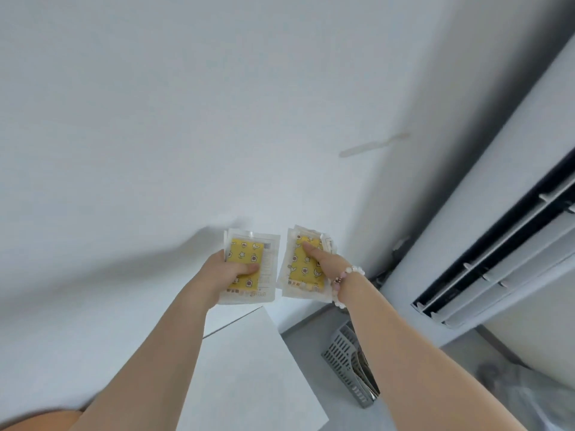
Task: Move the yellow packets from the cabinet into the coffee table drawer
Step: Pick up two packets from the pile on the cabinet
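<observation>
Yellow packets: where, and who has them? /A

Two stacks in the air, side by side, nearly touching. Left hand pinches one, thumb across the yellow face. Right hand pinches the other the same way. Count per stack: can't tell, the edges blur. /B

Orientation? /A

Long axis runs away from the body, in line with each forearm. Neither hand is nearer. Both are loaded, so none is free for a drawer pull. /B

Drawer? /A

Not in view, nor the coffee table. White panel below the hands, likely the cabinet. White wall ahead, standing air conditioner to the right, grey slotted basket on the floor. Next move looks like a turn and carry. /B
</observation>
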Demonstrator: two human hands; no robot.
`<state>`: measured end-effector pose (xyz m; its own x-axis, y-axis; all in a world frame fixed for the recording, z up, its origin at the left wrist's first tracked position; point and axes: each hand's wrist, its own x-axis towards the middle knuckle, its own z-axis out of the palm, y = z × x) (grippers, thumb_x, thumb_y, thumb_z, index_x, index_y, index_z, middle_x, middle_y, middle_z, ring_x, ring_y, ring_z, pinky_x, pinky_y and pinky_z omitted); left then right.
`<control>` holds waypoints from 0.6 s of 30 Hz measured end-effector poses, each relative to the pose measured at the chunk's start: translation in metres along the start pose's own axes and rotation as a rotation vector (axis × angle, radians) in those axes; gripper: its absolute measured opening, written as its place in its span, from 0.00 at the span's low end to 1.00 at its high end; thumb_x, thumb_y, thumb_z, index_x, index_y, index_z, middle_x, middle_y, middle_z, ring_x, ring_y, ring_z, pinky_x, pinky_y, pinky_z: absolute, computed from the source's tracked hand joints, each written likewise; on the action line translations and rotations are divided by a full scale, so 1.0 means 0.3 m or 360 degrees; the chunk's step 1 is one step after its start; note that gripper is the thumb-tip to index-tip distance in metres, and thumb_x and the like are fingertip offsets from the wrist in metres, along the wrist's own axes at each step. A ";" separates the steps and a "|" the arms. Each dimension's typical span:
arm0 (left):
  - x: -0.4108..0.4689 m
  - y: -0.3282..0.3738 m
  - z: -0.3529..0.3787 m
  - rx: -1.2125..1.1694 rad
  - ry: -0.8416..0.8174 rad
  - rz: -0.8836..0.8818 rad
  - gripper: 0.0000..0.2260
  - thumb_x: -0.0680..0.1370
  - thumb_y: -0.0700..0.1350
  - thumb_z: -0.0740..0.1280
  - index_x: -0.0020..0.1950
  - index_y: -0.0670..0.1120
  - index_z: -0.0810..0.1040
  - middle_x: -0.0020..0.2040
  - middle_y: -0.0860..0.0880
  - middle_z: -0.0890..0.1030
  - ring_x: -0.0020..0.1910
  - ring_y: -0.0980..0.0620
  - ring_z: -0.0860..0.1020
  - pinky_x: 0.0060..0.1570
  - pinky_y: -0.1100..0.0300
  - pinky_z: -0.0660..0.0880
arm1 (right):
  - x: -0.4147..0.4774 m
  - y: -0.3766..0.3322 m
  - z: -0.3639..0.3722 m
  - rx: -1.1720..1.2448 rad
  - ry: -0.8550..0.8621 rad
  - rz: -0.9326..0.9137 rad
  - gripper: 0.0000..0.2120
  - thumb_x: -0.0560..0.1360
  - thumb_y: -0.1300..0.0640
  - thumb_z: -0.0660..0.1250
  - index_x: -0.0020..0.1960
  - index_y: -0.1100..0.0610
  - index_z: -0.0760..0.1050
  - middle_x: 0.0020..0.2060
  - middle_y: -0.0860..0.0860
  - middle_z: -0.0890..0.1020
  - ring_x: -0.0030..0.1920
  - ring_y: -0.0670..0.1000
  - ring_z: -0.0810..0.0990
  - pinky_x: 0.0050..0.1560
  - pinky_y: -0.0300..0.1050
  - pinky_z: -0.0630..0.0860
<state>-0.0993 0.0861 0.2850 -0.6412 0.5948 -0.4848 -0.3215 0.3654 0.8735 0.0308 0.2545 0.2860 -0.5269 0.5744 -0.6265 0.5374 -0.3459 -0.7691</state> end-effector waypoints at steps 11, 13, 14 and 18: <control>-0.079 0.057 0.392 0.0309 -0.0600 0.0044 0.07 0.72 0.36 0.72 0.48 0.44 0.80 0.43 0.47 0.84 0.40 0.48 0.82 0.39 0.57 0.77 | -0.304 0.165 -0.346 0.0331 0.0371 0.0039 0.15 0.76 0.44 0.64 0.55 0.54 0.75 0.48 0.50 0.82 0.41 0.47 0.80 0.37 0.37 0.73; -0.102 0.054 0.474 0.0360 -0.0719 0.0035 0.07 0.73 0.36 0.71 0.49 0.44 0.80 0.44 0.46 0.84 0.41 0.47 0.82 0.41 0.55 0.78 | -0.362 0.216 -0.408 0.0360 0.0451 0.0043 0.17 0.76 0.43 0.64 0.58 0.54 0.76 0.51 0.50 0.81 0.47 0.49 0.80 0.44 0.40 0.73; -0.115 0.056 0.521 0.0385 -0.0774 0.0031 0.07 0.73 0.36 0.71 0.50 0.43 0.80 0.44 0.45 0.84 0.41 0.47 0.82 0.42 0.55 0.78 | -0.393 0.242 -0.443 0.0408 0.0493 0.0038 0.17 0.76 0.44 0.64 0.58 0.54 0.76 0.52 0.51 0.81 0.49 0.50 0.80 0.50 0.43 0.74; -0.193 0.069 0.717 0.0505 -0.0969 0.0058 0.08 0.72 0.35 0.71 0.51 0.41 0.80 0.45 0.44 0.84 0.41 0.47 0.83 0.40 0.55 0.79 | -0.518 0.341 -0.591 0.0613 0.0670 0.0028 0.16 0.75 0.45 0.67 0.57 0.54 0.77 0.54 0.53 0.82 0.55 0.54 0.81 0.63 0.53 0.74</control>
<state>0.0810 0.2133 0.3218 -0.1124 0.8732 -0.4742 -0.0280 0.4743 0.8799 0.2845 0.2614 0.3270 -0.1699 0.7848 -0.5959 0.2236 -0.5583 -0.7990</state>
